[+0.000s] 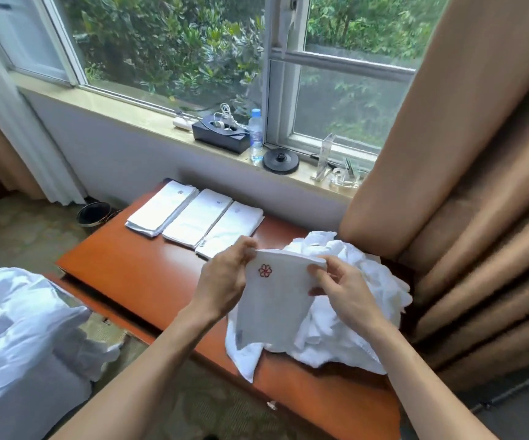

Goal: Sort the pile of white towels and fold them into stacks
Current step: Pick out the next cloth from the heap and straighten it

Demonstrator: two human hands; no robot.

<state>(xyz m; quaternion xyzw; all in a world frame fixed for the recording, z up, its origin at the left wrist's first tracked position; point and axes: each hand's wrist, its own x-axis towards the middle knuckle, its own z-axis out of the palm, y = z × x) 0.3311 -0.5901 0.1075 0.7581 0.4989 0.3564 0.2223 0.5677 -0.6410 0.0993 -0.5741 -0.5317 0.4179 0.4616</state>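
Observation:
I hold up a white towel with a red flower emblem above the orange-brown table. My left hand pinches its top left corner and my right hand pinches its top right corner, so the towel hangs down doubled. Behind and below it lies the crumpled pile of white towels at the table's right end. Three folded stacks lie side by side at the table's far end: left stack, middle stack, right stack.
A windowsill behind the table carries a black box, a water bottle, a kettle base and clear acrylic stands. Tan curtains hang at right. A bed with white linen is at left, a black bin on the floor.

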